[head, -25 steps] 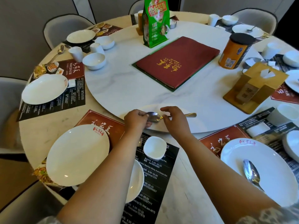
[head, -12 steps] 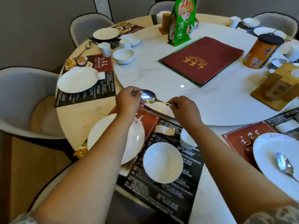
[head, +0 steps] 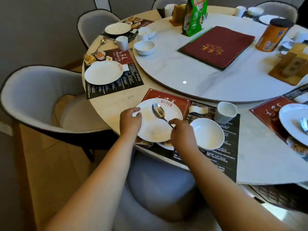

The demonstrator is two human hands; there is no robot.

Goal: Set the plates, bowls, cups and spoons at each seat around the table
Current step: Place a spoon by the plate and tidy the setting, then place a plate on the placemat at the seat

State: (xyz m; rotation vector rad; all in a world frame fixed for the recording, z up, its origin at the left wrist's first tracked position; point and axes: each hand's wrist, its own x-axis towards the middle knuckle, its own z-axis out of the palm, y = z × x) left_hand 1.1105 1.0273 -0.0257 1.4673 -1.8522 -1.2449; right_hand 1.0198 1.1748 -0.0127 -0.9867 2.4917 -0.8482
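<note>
Round table (head: 115, 104) laid with printed placemats (head: 215, 157).
A white marble turntable (head: 191, 69) sits at its centre, placemats ringing the rim.

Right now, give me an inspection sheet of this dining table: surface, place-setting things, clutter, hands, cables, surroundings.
Surface: round table with a white marble turntable.
Job's things: near seat has a plate, bowl and cup on a placemat; a spoon is over the plate.
Clutter: red menu, green pouch, orange canister.
Hands: left hand holds the plate rim; right hand pinches the spoon handle.
Cables: nothing seen.
Surroundings: grey chairs.
</note>
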